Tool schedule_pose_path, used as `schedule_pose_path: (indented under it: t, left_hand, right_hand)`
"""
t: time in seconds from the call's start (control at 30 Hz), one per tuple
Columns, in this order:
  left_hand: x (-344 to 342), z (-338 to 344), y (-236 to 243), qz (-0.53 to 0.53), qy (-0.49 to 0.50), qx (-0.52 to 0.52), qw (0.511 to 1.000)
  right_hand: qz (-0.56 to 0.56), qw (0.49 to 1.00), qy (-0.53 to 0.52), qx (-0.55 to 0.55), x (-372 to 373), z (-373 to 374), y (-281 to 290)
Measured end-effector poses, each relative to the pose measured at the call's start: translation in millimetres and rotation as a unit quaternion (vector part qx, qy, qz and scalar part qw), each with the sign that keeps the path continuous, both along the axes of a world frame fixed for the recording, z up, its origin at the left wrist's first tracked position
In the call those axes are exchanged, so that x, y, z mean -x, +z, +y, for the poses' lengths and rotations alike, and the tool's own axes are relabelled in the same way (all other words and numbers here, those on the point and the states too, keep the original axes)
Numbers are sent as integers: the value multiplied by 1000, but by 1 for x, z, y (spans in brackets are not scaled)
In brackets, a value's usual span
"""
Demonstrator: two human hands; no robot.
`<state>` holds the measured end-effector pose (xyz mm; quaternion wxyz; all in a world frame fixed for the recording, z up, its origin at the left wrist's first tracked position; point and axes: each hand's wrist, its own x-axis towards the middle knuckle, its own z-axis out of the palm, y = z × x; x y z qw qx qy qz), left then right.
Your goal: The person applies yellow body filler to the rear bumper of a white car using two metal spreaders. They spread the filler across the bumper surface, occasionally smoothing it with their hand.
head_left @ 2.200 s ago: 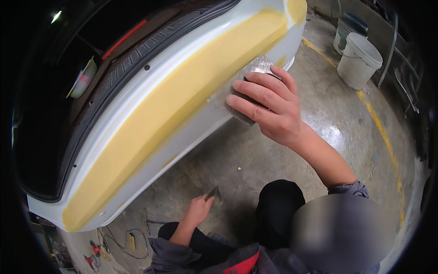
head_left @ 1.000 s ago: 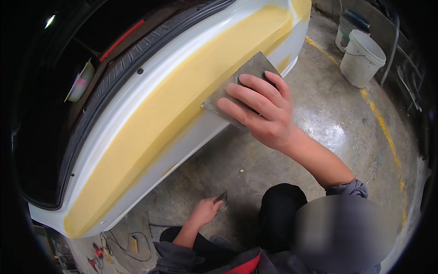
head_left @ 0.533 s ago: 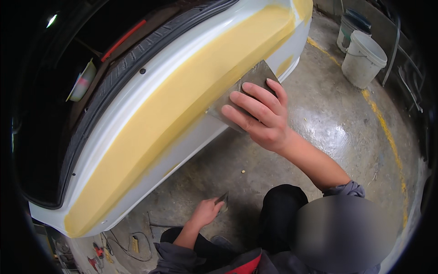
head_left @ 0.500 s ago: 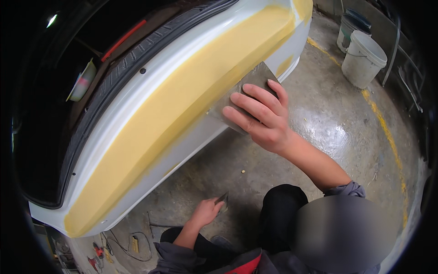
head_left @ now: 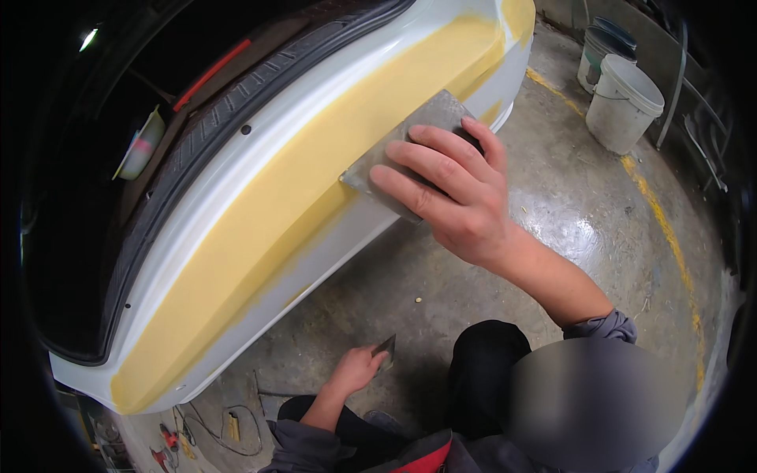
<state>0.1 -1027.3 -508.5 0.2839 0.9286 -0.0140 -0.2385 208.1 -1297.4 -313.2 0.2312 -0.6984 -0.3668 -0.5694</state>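
Concrete floor (head_left: 552, 197) of a workshop, a white car bumper (head_left: 331, 236) with a broad yellow filler band (head_left: 315, 158) across it.
Head view: the right hand (head_left: 453, 193) presses a grey sanding block (head_left: 406, 150) flat against the band at its far right, fingers spread over it. Near the floor, the left hand (head_left: 355, 369) pinches a small dark scraper (head_left: 385, 351). Two white buckets (head_left: 623, 98) stand far right.
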Motion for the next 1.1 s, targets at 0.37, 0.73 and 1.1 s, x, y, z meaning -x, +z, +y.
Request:
schedule_pose_path:
  t: [0.37, 0.73, 1.1]
  left_hand:
    - [-6, -11, 9, 19, -4, 3, 1000]
    - [-8, -7, 9, 35, -1, 6, 999]
    - [-8, -6, -10, 14, -27, 7, 1000]
  right_hand:
    - [16, 1000, 9, 5, 12, -5, -23]
    - [10, 1000, -1, -4, 1, 0, -2]
    - [2, 1000, -3, -3, 0, 2, -20]
